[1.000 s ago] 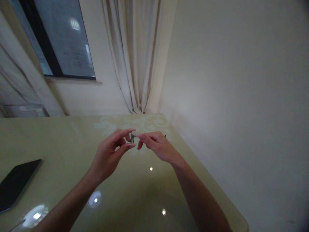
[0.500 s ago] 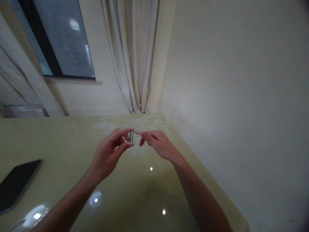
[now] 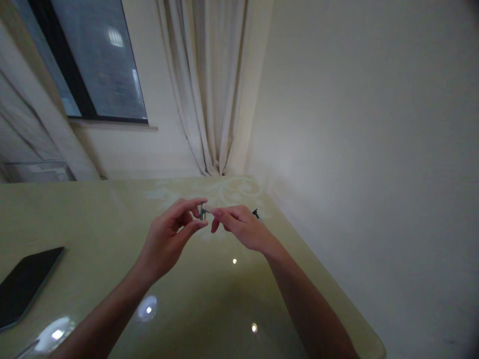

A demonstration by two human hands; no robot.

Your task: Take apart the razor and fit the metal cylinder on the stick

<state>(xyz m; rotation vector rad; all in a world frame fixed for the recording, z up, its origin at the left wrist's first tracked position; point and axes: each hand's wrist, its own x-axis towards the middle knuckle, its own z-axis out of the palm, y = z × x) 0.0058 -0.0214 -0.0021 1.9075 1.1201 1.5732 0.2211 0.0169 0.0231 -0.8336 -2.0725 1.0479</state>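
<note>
Left hand point(image 3: 170, 235): pinching the green piece, forefinger on its top end and thumb under the bottom, the other fingers curled in.
Green piece point(image 3: 202, 215): small and thin, held roughly upright above the far part of the desk; too small for me to make out its details.
Right hand point(image 3: 245, 228): gripping the pale stick between thumb and forefinger, the remaining fingers bent below.
Pale stick point(image 3: 208, 209): short, reaching left to the upper part of the green piece; from here I can't tell whether they touch.
Dark thing point(image 3: 256, 213): just beyond the right hand and partly hidden by it, so I can't say what it is.
Desk point(image 3: 194, 299): glossy, yellowish green, catching bright glints of light, with a white scroll pattern near the far edge.
Black slab point(image 3: 28, 284): lying flat at the left, well apart from both hands.
Rod point(image 3: 27, 349): slim, near the left forearm, only one end in sight.
Curtains point(image 3: 209, 85): pale, hanging in folds on either side of the window point(image 3: 105, 60).
Wall point(image 3: 366, 149): pale, running along the right of the desk.
</note>
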